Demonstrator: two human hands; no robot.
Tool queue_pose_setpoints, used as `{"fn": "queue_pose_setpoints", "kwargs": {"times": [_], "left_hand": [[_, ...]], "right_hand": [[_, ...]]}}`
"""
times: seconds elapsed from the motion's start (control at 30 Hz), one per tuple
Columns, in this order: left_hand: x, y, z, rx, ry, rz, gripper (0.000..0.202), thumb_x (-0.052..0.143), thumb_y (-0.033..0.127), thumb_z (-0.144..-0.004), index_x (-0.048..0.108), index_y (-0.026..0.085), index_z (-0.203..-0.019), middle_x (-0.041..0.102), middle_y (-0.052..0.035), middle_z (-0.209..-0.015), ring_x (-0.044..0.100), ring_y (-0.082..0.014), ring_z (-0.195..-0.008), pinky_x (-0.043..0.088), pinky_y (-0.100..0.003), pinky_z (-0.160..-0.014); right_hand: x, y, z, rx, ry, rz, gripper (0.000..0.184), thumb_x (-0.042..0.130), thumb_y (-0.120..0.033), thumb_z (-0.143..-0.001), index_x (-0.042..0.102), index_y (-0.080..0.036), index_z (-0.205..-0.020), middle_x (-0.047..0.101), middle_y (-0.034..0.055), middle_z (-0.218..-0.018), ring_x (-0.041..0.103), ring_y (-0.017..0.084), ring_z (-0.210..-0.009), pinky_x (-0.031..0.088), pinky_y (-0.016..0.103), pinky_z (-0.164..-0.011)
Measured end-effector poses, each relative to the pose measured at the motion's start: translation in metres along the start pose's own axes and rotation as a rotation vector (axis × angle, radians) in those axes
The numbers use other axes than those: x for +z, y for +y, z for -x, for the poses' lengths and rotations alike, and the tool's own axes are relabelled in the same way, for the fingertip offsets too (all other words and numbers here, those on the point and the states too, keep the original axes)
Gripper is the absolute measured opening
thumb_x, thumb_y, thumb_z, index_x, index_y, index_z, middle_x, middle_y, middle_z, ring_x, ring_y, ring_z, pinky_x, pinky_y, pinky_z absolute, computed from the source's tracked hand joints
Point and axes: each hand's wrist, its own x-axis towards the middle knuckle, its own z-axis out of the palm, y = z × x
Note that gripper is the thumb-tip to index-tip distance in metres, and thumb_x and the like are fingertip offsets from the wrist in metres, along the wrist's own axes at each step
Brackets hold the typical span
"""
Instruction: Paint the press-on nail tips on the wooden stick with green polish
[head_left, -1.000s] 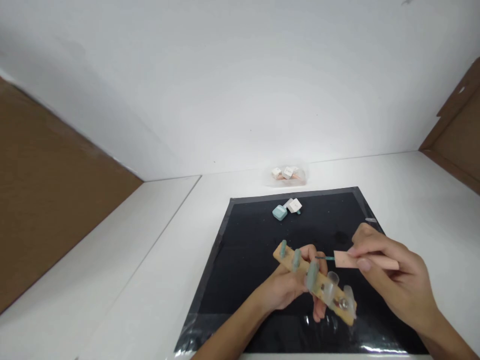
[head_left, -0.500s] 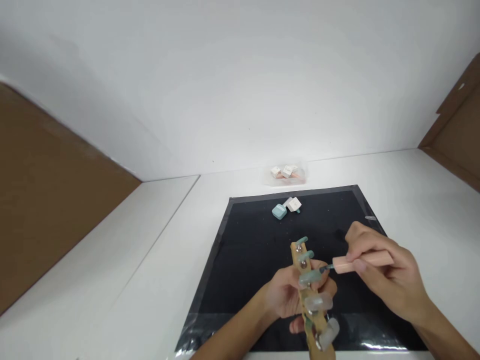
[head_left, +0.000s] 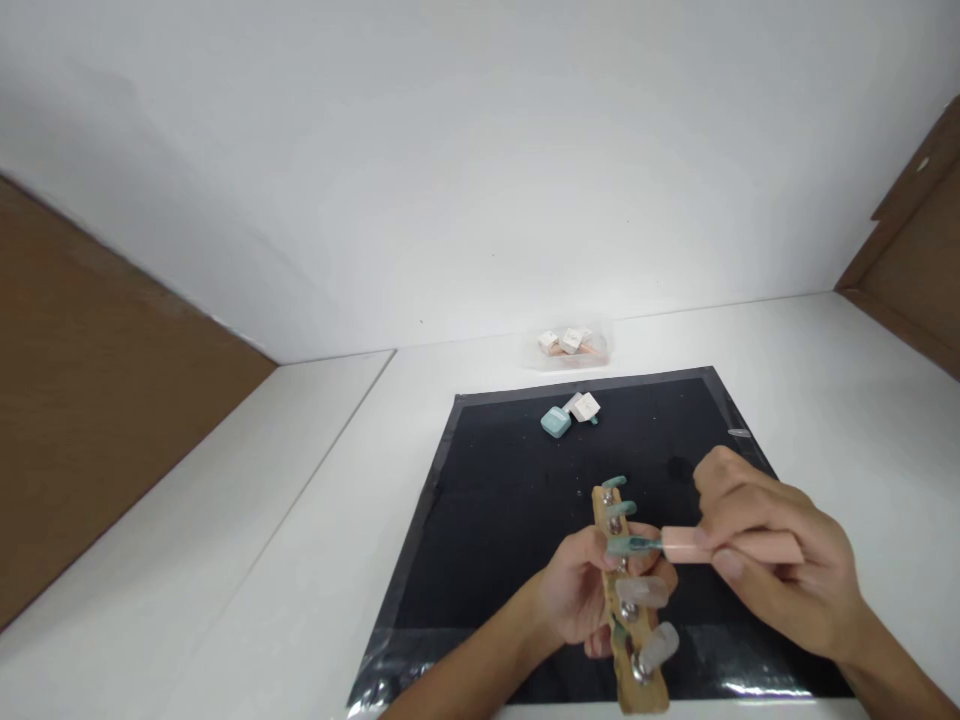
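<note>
My left hand [head_left: 577,595] is closed round a wooden strip [head_left: 634,650] that carries a row of false nails on metal pins; the far ones are teal, the near two are clear. My right hand [head_left: 772,560] pinches a pink nail-polish brush cap [head_left: 705,545], and its teal-tipped brush [head_left: 636,545] lies across the third nail [head_left: 626,546]. Both hands hover above a black mat [head_left: 495,500].
At the mat's far edge lie a teal polish bottle [head_left: 556,422] and a white cube-shaped piece [head_left: 584,407]. Beyond the mat a clear bag of small white and pink pieces [head_left: 570,344] sits on the white table [head_left: 300,560]. Brown panels flank both sides.
My left hand has turned the wooden strip from lying crosswise to pointing away from me. My right hand has brought the brush down onto the third nail.
</note>
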Motion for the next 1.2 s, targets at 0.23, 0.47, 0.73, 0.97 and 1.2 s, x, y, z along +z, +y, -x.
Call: {"fn": "queue_pose_setpoints", "kwargs": {"times": [0.23,0.47,0.73,0.97,1.2], "left_hand": [[-0.004,-0.003,-0.003,-0.012,-0.021,0.017,0.014,0.057,0.026,-0.06,0.054,0.014,-0.065,0.055,0.0013,-0.053,0.042,-0.0063,-0.023,0.02,-0.016,-0.017],[-0.006,-0.002,-0.002,-0.034,0.004,0.02,0.018,0.058,0.027,-0.06,0.057,0.012,-0.071,0.053,0.0028,-0.048,0.043,-0.0067,-0.024,0.023,-0.014,-0.018],[-0.008,-0.002,-0.003,-0.02,-0.031,0.033,0.013,0.056,0.026,-0.062,0.054,0.014,-0.066,0.052,0.0012,-0.054,0.043,-0.0066,-0.025,0.017,-0.017,-0.017],[-0.013,-0.003,-0.006,-0.051,0.035,-0.04,0.021,0.059,0.03,-0.057,0.05,0.015,-0.068,0.046,0.0039,-0.05,0.039,-0.0047,-0.026,0.014,-0.016,-0.021],[-0.006,-0.003,-0.003,-0.052,0.035,-0.033,0.019,0.06,0.03,-0.059,0.052,0.015,-0.065,0.048,0.0039,-0.05,0.04,-0.0054,-0.025,0.015,-0.017,-0.018]], "right_hand": [[-0.003,0.0,0.001,0.011,-0.069,0.036,0.02,0.049,-0.001,-0.075,0.052,-0.021,-0.073,0.048,-0.0026,-0.056,0.043,0.013,-0.053,0.037,0.029,-0.051],[-0.003,0.0,-0.002,-0.041,-0.1,-0.04,0.018,0.053,-0.005,-0.076,0.059,-0.02,-0.085,0.052,-0.0009,-0.061,0.047,0.014,-0.056,0.04,0.029,-0.051],[-0.004,0.0,0.0,-0.012,-0.058,-0.007,0.019,0.048,-0.003,-0.075,0.054,-0.021,-0.077,0.047,-0.0022,-0.057,0.044,0.014,-0.054,0.038,0.029,-0.051],[-0.003,-0.001,-0.005,-0.033,-0.137,0.033,0.022,0.047,-0.001,-0.072,0.055,-0.021,-0.076,0.048,-0.0023,-0.057,0.044,0.013,-0.053,0.039,0.029,-0.05],[-0.002,0.0,-0.003,-0.032,-0.068,-0.023,0.019,0.05,-0.005,-0.076,0.058,-0.021,-0.082,0.052,-0.0016,-0.059,0.046,0.014,-0.055,0.038,0.029,-0.05]]}}
